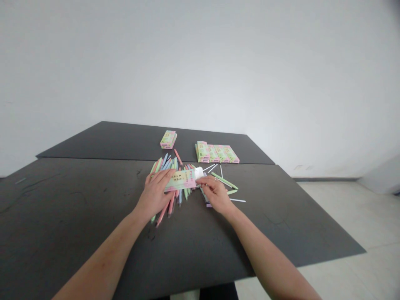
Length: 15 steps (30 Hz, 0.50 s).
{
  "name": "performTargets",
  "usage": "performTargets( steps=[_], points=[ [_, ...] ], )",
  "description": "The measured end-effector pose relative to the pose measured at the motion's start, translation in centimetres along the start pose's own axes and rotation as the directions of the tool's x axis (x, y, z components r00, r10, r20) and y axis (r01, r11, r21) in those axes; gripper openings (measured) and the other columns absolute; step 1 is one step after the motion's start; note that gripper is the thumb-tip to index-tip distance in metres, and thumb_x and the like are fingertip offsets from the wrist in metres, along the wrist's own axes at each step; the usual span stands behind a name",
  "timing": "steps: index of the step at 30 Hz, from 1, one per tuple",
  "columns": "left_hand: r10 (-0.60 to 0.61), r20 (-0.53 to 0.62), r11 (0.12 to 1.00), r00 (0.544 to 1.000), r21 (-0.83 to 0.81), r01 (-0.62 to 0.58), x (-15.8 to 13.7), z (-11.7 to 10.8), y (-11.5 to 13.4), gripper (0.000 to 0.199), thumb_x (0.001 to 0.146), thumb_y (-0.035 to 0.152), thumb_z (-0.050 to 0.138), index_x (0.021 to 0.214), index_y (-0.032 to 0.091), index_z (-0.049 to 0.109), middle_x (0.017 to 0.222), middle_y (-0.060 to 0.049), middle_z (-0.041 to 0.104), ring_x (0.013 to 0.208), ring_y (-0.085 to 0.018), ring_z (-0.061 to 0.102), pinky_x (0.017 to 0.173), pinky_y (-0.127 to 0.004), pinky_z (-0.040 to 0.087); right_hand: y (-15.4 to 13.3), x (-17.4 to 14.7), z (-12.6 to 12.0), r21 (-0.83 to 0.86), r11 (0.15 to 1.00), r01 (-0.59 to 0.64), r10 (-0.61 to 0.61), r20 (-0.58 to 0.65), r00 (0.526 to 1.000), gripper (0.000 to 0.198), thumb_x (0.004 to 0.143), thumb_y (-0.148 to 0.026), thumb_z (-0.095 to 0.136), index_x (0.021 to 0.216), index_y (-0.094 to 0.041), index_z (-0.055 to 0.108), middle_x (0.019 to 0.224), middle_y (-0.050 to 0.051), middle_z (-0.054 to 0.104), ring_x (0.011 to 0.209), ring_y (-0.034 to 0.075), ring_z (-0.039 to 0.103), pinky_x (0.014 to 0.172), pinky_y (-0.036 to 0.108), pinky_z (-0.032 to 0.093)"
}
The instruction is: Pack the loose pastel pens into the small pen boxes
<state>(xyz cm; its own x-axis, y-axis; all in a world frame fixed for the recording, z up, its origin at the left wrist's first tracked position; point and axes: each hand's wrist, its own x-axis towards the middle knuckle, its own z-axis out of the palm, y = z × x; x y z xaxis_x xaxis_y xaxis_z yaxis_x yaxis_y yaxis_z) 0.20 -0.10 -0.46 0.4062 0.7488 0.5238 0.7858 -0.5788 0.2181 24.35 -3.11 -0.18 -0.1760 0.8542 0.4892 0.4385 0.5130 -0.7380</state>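
My left hand [156, 188] is wrapped round a flat pastel pink, yellow and green carton [181, 180], held tilted above the table. At the carton's right end a white flap [198, 172] stands open. My right hand [215, 192] has its fingers pinched together at that end, touching the edge by the flap. Below and behind the carton lies a loose pile of pastel pens [170, 204] in red, green and blue, partly hidden by the carton and my left hand. Under my right hand a purple-edged item [208, 205] is mostly covered.
Two stacked cartons [168, 139] stand at the back. A row of several similar cartons [215, 153] lies further right. Green pens [225, 180] and thin white sticks [238, 201] are scattered around my right hand. The dark table [93, 200] has a seam across it; a white wall rises behind.
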Motion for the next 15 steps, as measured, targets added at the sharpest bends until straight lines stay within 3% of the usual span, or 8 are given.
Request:
performTargets(
  steps=[4, 10, 12, 15],
  points=[
    [-0.001, -0.008, 1.0, 1.0, -0.003, 0.001, 0.0, 0.1, -0.1, 0.055, 0.081, 0.026, 0.054, 0.135, 0.019, 0.046, 0.136, -0.013, 0.055, 0.128, -0.029, 0.048, 0.108, -0.048, 0.031, -0.3, -0.1, -0.1, 0.012, 1.0, 0.003, -0.004, 0.01, 1.0, 0.031, 0.085, -0.013, 0.046, 0.101, -0.022, 0.072, 0.098, 0.006, 0.067, 0.095, 0.019, 0.061, 0.088, 0.035, 0.047],
    [-0.035, -0.036, 0.999, 0.999, 0.012, 0.035, 0.0, -0.2, -0.1, 0.054, 0.082, 0.028, 0.053, 0.134, 0.019, 0.046, 0.135, -0.014, 0.055, 0.128, -0.03, 0.047, 0.107, -0.049, 0.033, 0.9, -0.2, -0.8, 0.079, 0.98, -0.181, 0.194, -0.216, 0.957, 0.024, 0.085, -0.021, 0.047, 0.094, -0.022, 0.069, 0.081, 0.002, 0.064, 0.073, 0.017, 0.059, 0.066, 0.03, 0.05],
    [-0.05, -0.045, 0.998, 0.998, 0.029, 0.052, 0.0, -0.3, -0.1, 0.054, 0.082, 0.028, 0.053, 0.135, 0.018, 0.045, 0.135, -0.014, 0.055, 0.127, -0.031, 0.047, 0.106, -0.049, 0.033, 1.4, -0.1, -1.1, -0.03, 0.975, -0.221, 0.209, -0.224, 0.952, 0.02, 0.085, -0.024, 0.05, 0.092, -0.022, 0.068, 0.076, 0.001, 0.063, 0.069, 0.017, 0.058, 0.065, 0.03, 0.048],
    [-0.074, -0.07, 0.996, 0.995, 0.053, 0.078, 0.0, -0.3, -0.3, 0.054, 0.082, 0.028, 0.053, 0.135, 0.019, 0.044, 0.135, -0.014, 0.055, 0.126, -0.031, 0.048, 0.105, -0.049, 0.034, 1.6, -0.1, -1.4, -0.33, 0.912, -0.243, 0.215, -0.121, 0.969, 0.014, 0.084, -0.026, 0.054, 0.082, -0.021, 0.067, 0.072, 0.002, 0.063, 0.068, 0.018, 0.058, 0.065, 0.029, 0.045]
  ],
)
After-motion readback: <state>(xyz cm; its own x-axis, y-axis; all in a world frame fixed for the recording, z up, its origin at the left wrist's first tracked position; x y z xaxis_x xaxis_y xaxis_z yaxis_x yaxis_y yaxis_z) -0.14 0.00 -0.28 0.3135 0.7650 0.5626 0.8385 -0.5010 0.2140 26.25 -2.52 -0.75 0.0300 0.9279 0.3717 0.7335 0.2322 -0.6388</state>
